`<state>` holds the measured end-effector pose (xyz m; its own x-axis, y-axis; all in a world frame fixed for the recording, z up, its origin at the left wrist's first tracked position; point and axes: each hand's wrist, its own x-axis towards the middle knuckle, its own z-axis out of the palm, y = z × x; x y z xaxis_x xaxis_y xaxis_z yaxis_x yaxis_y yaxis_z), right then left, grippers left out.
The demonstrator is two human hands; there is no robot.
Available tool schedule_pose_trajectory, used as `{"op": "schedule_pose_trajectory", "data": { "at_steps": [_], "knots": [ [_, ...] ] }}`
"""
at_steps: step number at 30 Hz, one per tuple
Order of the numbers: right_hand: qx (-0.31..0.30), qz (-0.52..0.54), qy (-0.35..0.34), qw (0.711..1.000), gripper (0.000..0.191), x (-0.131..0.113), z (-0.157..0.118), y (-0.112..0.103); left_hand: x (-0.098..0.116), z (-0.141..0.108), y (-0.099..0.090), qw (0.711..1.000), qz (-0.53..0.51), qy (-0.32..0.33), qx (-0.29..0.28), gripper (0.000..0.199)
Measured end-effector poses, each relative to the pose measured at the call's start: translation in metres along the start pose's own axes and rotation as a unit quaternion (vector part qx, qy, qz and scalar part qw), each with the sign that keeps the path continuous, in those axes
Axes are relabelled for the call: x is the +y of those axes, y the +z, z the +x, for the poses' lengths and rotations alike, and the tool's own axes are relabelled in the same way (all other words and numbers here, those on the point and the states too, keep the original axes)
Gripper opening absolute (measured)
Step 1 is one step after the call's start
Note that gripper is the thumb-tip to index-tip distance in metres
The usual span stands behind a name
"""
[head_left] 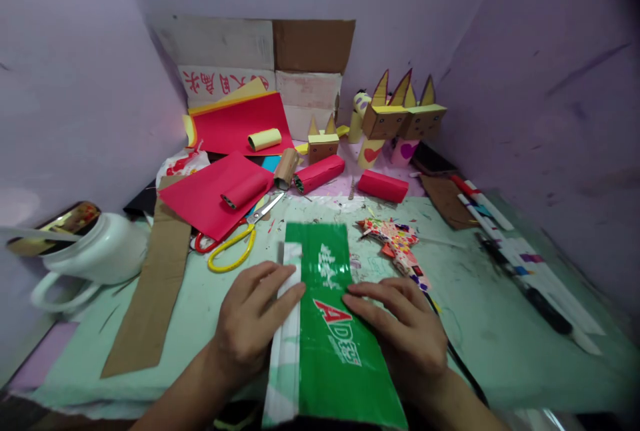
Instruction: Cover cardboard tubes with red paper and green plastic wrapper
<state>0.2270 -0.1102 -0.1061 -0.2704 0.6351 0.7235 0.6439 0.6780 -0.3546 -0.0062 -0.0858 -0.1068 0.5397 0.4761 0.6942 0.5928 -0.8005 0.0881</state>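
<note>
A green printed cardboard piece (325, 351) with a white strip along its left side lies at the front middle of the table, its near end at the table's front edge. My left hand (253, 314) grips its left edge, fingertips on the white strip. On the right edge, my right hand (405, 324) holds the cardboard with fingertips on the green face and the thumb hidden. Just beyond my left hand lie yellow-handled scissors (235, 249), their blades slightly apart. A patterned glue gun (395, 244) rests beyond my right hand.
On the left are a brown cardboard strip (150, 304) and a white teapot (103, 251). Red sheets (245, 127) and red rolls (320, 173) lie farther back. Eared cardboard figures (385, 123) stand by the wall. Markers (487, 207) and a black-handled tool (547, 311) lie right.
</note>
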Motion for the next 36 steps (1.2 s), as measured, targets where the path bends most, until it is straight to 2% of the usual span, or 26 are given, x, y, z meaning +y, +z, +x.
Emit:
{"op": "schedule_pose_trajectory", "data": {
  "at_steps": [1,3,5,7,10,13,16,19,22,25,27,31,34,36],
  "knots": [
    [-0.004,-0.023,-0.002,1.000,0.023,0.003,0.001,0.002,-0.001,0.003,0.000,0.999,0.039,0.008,-0.007,0.033],
    [-0.050,-0.045,0.008,0.998,0.026,0.008,0.001,0.006,-0.001,0.008,0.000,0.995,0.077,0.009,-0.068,0.036],
    [-0.109,-0.034,0.012,0.993,0.035,0.010,-0.004,0.006,0.006,0.006,-0.003,0.988,0.057,-0.003,-0.146,0.049],
    [-0.157,-0.014,0.001,0.988,0.052,0.007,-0.012,0.003,0.018,-0.003,-0.006,0.982,0.012,-0.018,-0.189,0.065],
    [-0.236,0.009,-0.022,0.971,0.074,-0.001,-0.022,-0.004,0.034,-0.025,-0.005,0.978,-0.026,-0.008,-0.208,0.076],
    [-0.277,0.044,-0.024,0.959,0.077,-0.006,-0.026,-0.006,0.039,-0.040,0.002,0.982,-0.032,0.025,-0.182,0.072],
    [-0.254,0.066,-0.014,0.965,0.060,-0.003,-0.025,-0.001,0.037,-0.038,0.004,0.985,-0.043,0.014,-0.169,0.057],
    [-0.205,0.082,-0.012,0.975,0.034,0.001,-0.021,0.004,0.035,-0.023,-0.003,0.972,-0.108,-0.059,-0.201,0.040],
    [-0.188,0.122,0.044,0.974,0.021,0.002,-0.015,0.000,0.035,-0.008,-0.007,0.952,-0.203,-0.137,-0.184,0.027],
    [-0.195,0.185,0.128,0.955,0.019,0.000,-0.009,-0.007,0.036,-0.002,-0.004,0.937,-0.246,-0.202,-0.140,0.024],
    [-0.181,0.201,0.155,0.950,0.022,-0.003,-0.006,-0.007,0.037,0.000,0.000,0.936,-0.244,-0.225,-0.117,0.023],
    [-0.125,0.125,0.222,0.959,0.029,-0.004,-0.001,0.010,0.037,0.009,0.008,0.931,-0.187,-0.299,-0.093,0.030],
    [-0.082,0.123,0.275,0.950,0.021,-0.002,0.000,0.025,0.036,0.015,0.013,0.907,-0.154,-0.380,-0.093,0.038],
    [-0.064,0.145,0.275,0.948,0.020,0.000,-0.003,0.027,0.034,0.018,0.015,0.882,-0.149,-0.433,-0.110,0.040]
  ]
}}
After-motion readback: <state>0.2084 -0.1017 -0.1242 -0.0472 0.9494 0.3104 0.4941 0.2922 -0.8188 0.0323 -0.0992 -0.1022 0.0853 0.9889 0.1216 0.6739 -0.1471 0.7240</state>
